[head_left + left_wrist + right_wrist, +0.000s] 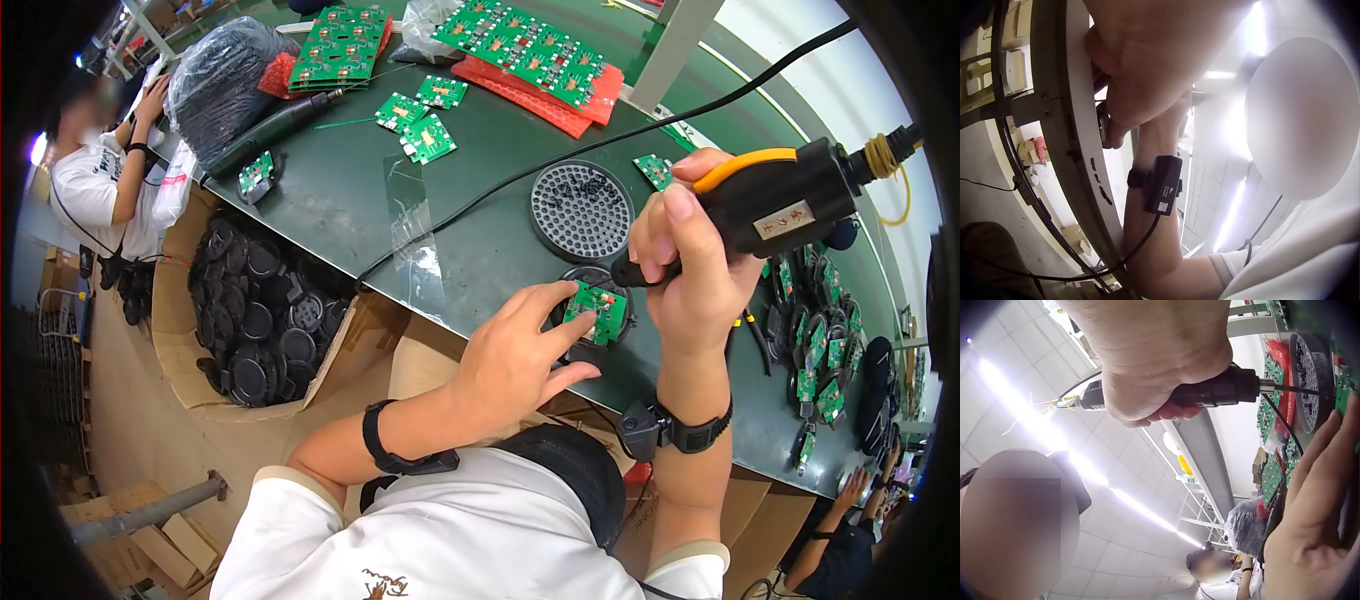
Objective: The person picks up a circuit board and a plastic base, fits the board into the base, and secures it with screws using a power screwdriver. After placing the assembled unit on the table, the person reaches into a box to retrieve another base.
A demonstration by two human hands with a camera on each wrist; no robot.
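Observation:
My right hand point(700, 260) grips a black electric screwdriver point(785, 210) with an orange lever along its top. In the right wrist view the driver's thin bit point(1300, 391) points toward a green circuit board point(604, 312). That board lies over a round black housing point(585, 354) near the table's front edge. My left hand point(510, 350) presses the board with outstretched fingertips, its thumb held apart at the near side. Just beyond sits a round grey perforated tray point(565, 228) with small dark screws. The left wrist view does not show the board.
A cardboard box point(180, 355) of black housings stands below the table's left edge. Housings with green boards point(820, 345) pile up at right. Board panels point(525, 50) lie on red bubble wrap at the back. A black cable point(470, 205) crosses the table. Other people work nearby.

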